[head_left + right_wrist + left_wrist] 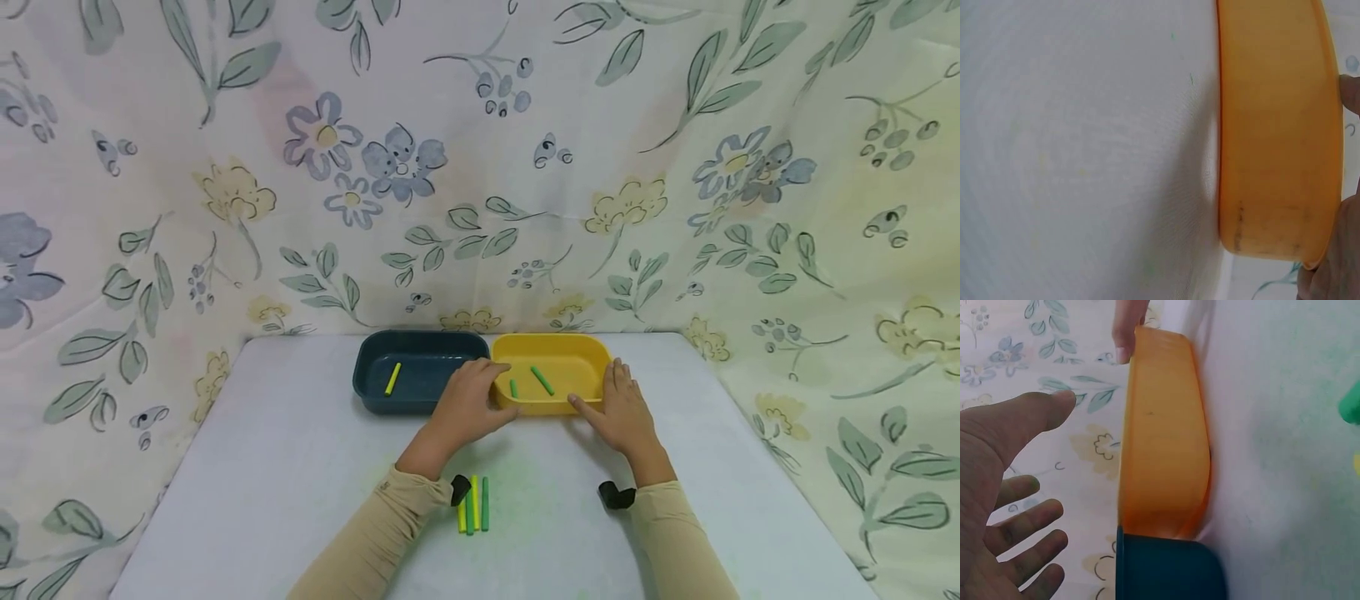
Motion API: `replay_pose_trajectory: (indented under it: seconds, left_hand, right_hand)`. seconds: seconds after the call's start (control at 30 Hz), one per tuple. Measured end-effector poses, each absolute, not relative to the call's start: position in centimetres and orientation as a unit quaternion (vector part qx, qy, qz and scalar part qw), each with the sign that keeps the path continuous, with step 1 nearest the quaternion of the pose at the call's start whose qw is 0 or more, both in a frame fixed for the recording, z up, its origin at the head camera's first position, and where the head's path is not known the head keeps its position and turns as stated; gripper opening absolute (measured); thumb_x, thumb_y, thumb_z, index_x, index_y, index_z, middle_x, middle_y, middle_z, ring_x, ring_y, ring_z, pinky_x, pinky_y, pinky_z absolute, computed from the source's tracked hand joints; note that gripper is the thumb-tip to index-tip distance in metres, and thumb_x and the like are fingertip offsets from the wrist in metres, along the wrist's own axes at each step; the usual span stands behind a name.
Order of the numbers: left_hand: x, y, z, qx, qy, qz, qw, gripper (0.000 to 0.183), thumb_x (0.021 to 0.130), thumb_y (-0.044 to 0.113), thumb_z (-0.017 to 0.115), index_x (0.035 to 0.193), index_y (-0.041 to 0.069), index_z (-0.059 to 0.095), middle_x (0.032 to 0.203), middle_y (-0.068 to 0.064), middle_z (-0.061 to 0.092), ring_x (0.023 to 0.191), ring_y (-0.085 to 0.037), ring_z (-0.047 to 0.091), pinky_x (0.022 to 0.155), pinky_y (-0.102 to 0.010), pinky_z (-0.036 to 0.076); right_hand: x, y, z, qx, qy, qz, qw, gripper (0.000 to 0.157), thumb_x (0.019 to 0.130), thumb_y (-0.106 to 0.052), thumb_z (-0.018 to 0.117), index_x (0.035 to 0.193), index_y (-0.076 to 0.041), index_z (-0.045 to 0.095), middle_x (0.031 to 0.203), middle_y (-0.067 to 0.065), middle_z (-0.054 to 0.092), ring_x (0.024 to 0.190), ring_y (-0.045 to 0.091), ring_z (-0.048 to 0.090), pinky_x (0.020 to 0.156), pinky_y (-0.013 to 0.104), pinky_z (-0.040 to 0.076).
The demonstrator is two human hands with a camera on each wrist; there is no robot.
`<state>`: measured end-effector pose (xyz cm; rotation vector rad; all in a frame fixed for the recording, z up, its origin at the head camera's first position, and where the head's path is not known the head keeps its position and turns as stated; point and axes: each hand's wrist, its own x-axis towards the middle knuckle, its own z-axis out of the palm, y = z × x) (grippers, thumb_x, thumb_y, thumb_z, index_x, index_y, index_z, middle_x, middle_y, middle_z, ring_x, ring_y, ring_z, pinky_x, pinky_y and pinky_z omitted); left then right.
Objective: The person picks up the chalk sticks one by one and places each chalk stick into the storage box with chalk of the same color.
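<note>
My left hand (470, 402) hovers over the front left corner of the yellow tray (551, 408), with thumb and fingers spread and nothing held. In the left wrist view those fingers (1025, 522) stand apart from the tray wall. My right hand (621, 412) rests at the tray's front right corner, its thumb on the front rim and its fairly straight fingers along the right side. Inside the yellow tray lie a longer green chalk stick (542, 381) and a short green piece (513, 388). The dark blue tray (420, 406) beside it holds one yellow chalk stick (393, 379).
Several yellow and green chalk sticks (484, 504) lie side by side on the white table (300, 500), near my left cuff. Faint green smudges mark the cloth. A floral curtain (465, 167) rises behind the trays and along both sides.
</note>
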<state>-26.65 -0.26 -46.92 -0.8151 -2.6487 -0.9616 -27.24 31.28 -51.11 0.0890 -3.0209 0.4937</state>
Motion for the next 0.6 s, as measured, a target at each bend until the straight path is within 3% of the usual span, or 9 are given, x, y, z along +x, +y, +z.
replay_pose_trajectory:
  seconds: [0.33, 0.6]
  left_hand:
    - [-24.6, -1.2, -46.5, -0.277, -0.901, -0.327, 0.063, 0.072, 0.090, 0.046, 0.086, 0.148, 0.011, 0.063, 0.142, -0.007, 0.064, 0.135, -0.029, 0.056, 0.118, -0.052, 0.046]
    - [-22.7, -2.1, -46.7, -0.282, -0.908, -0.302, 0.069, 0.068, 0.090, 0.047, 0.084, 0.145, 0.012, 0.065, 0.137, -0.005, 0.066, 0.131, -0.025, 0.058, 0.114, -0.049, 0.050]
  right_hand:
    - [-27.3, 31.3, -51.1, 0.032, -0.986, 0.159, 0.038, 0.120, 0.100, -0.079, 0.044, 0.164, 0.014, 0.005, 0.175, 0.032, 0.002, 0.163, 0.051, 0.004, 0.133, 0.063, 0.008]
    - [-27.6, 31.4, -51.4, 0.030, -0.987, 0.158, 0.030, 0.123, 0.098, -0.083, 0.042, 0.165, 0.013, 0.003, 0.175, 0.031, -0.002, 0.164, 0.050, 0.002, 0.133, 0.063, 0.007]
